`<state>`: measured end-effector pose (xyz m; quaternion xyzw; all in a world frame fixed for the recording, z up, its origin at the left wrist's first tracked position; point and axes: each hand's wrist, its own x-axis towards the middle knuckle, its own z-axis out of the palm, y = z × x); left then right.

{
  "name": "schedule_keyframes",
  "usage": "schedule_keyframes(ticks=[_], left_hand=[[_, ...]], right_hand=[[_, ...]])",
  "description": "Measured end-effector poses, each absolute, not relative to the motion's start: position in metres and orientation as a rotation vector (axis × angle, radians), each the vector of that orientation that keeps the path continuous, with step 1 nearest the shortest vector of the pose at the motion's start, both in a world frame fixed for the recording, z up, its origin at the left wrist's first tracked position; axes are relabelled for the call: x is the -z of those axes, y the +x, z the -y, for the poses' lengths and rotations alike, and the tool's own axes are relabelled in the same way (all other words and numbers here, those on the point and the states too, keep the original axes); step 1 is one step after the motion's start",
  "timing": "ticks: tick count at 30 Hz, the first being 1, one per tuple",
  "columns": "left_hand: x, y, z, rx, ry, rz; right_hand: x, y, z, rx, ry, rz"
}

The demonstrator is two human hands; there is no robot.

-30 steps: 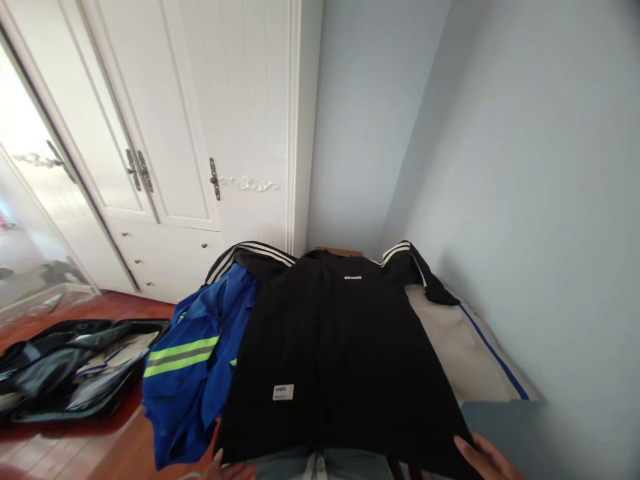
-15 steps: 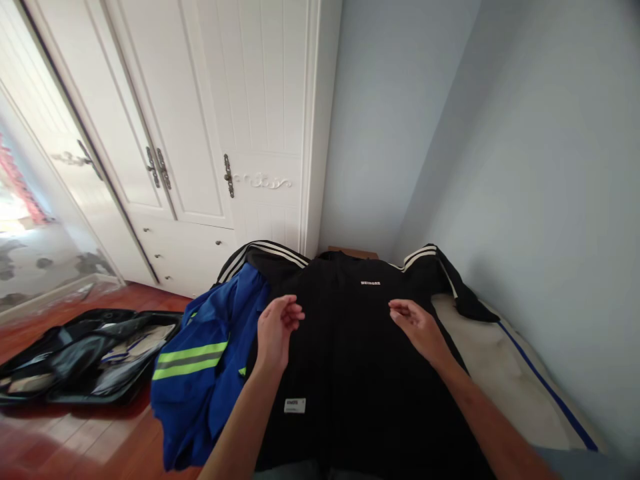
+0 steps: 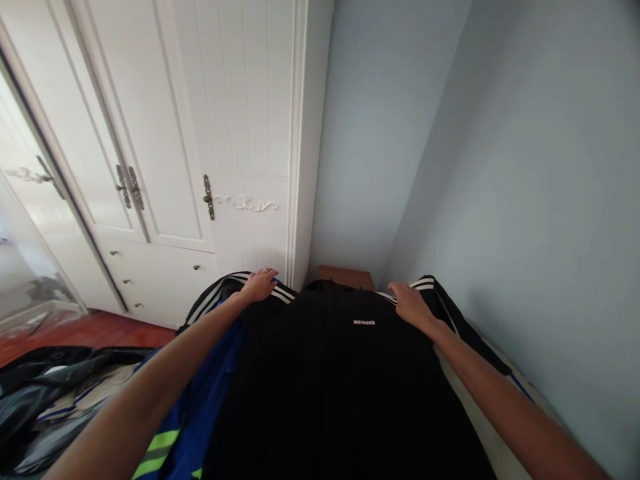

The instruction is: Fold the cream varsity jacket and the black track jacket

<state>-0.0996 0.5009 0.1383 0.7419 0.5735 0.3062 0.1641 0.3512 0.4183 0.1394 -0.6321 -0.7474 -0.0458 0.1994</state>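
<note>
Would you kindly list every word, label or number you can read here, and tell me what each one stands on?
"WEINORE" (middle letters uncertain, it is small): white print on the chest of the black shirt, between the left hand and the right hand.
No other text is readable: the blue garment and the wardrobe doors show none.

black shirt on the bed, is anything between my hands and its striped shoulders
Nothing visible. The left hand lies directly on one striped shoulder of the black shirt, and the right hand lies on the other. The blue jacket lies along the shirt's left edge, lower down, clear of both shoulders.
</note>
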Motion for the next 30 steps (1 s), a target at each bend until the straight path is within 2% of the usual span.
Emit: schedule_keyframes(ticks=[5, 11, 17, 25, 30], left_hand=[[-0.119, -0.105, -0.543, -0.508, 2.332, -1.583], [-0.107, -0.102, -0.572, -0.224, 2.386, -1.639], [-0.124, -0.144, -0.592, -0.161, 2.233, -1.939], [-0.121, -0.137, -0.594, -0.113, 2.108, -2.219], [-0.129, -0.147, -0.595, -0.054, 1.934, -2.342]], right_hand=[[-0.142, 0.400, -0.452, 0.168, -2.013, 2.151], [-0.128, 0.431, -0.474, 0.038, -2.204, 2.263], [-0.134, 0.481, -0.473, -0.140, -2.487, 2.057], [-0.132, 0.502, -0.472, -0.215, -2.605, 1.953], [-0.147, 0.512, -0.470, -0.269, -2.608, 1.945]])
